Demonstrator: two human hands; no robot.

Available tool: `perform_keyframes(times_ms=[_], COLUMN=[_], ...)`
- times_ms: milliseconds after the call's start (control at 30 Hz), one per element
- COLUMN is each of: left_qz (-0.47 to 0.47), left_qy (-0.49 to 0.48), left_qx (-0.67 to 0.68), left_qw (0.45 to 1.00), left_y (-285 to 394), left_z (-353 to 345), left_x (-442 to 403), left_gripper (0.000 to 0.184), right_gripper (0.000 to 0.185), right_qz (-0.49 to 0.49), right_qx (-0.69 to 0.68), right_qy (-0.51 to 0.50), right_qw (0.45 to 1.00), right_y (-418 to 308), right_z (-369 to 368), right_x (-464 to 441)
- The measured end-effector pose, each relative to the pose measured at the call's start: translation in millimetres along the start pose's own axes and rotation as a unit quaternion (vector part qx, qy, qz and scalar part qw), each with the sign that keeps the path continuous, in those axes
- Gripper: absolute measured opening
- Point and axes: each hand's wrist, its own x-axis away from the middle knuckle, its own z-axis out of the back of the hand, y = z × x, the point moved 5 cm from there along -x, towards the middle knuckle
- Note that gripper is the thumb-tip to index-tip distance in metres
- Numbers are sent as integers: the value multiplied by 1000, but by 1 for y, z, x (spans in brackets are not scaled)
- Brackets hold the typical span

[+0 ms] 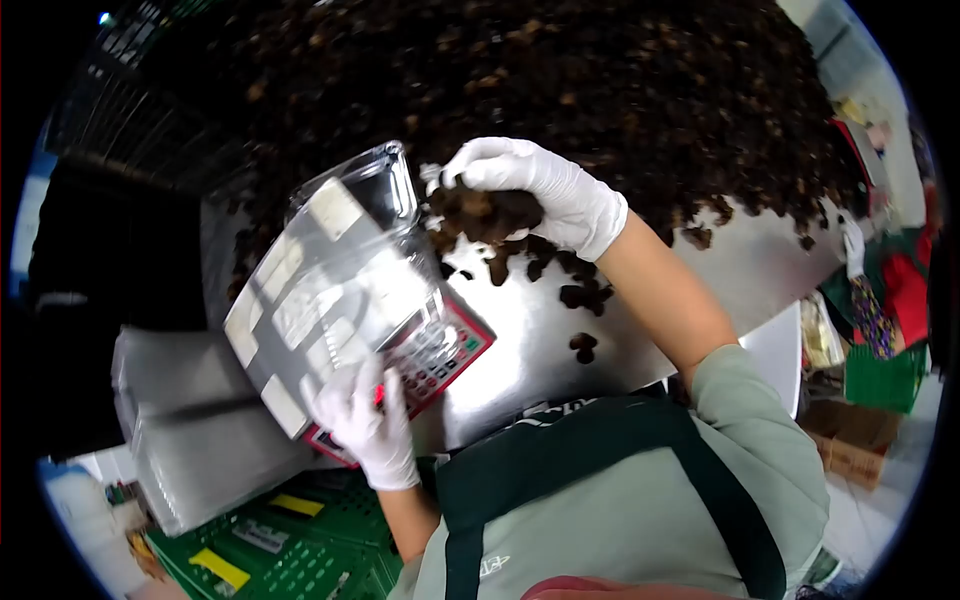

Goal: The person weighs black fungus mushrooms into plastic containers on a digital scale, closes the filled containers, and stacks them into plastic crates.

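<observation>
My right hand (545, 190), in a white glove, is closed round a handful of dark brown mushrooms (485, 213), which look like wood ear. It is just right of a clear plastic tray (385, 180) at the far end of a weighing scale (290, 320). The scale has a grey platform with pale tape patches and a red-edged keypad (445, 350). My left hand (365, 425), also gloved, lies over the scale's near edge, fingers slightly apart, beside a small red lit display (380, 396). Whether its fingertips press anything is unclear. Loose mushroom pieces (585, 295) lie on the metal table (520, 355).
A large heap of dark mushrooms (560, 80) covers the table's far side. Stacked clear plastic trays (205, 430) stand at left, above green crates (290, 540). Another person's gloved hand (852, 245) shows at far right, near a cardboard box (850, 440).
</observation>
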Motion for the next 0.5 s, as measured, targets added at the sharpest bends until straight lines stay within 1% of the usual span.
perform_keyframes(times_ms=[33,100,167,200,233,300,333,367,433,467,500], left_qz=[1,2,-7,-12,7,83,116,167,118,87,104], left_qy=[-4,5,6,2,-7,58,103,127,78,50,29], left_qx=[7,24,46,47,64,243,298,325,221,218,247], left_qw=[1000,1000,999,999,998,965,942,922,965,971,963], left_y=[4,2,6,6,10,-1,-13,-21,-24,-24,-26], left_z=[-4,-11,-10,-10,-6,2,1,5,14,13,10], left_x=[-4,-3,-9,-8,-13,-14,-10,-8,-28,-37,-40], left_gripper=[31,29,30,31,34,27,17,13,14,14,15], right_gripper=[18,20,15,15,15,14,12,12,11,10,10], right_qz=[6,29,74,92,63,56,41,44,40,37,35], right_qx=[80,184,304,340,315,194,154,182,166,162,166], right_qy=[-4,-48,-135,-156,-172,-175,-161,-144,-153,-168,-173], right_qw=[997,981,940,923,931,964,974,972,973,972,970], right_y=[1,4,19,32,42,55,56,55,56,55,55], right_z=[-22,-69,-102,-109,-112,-108,-103,-98,-90,-88,-87], right_x=[-10,-22,-38,-47,-54,-64,-68,-71,-73,-74,-74])
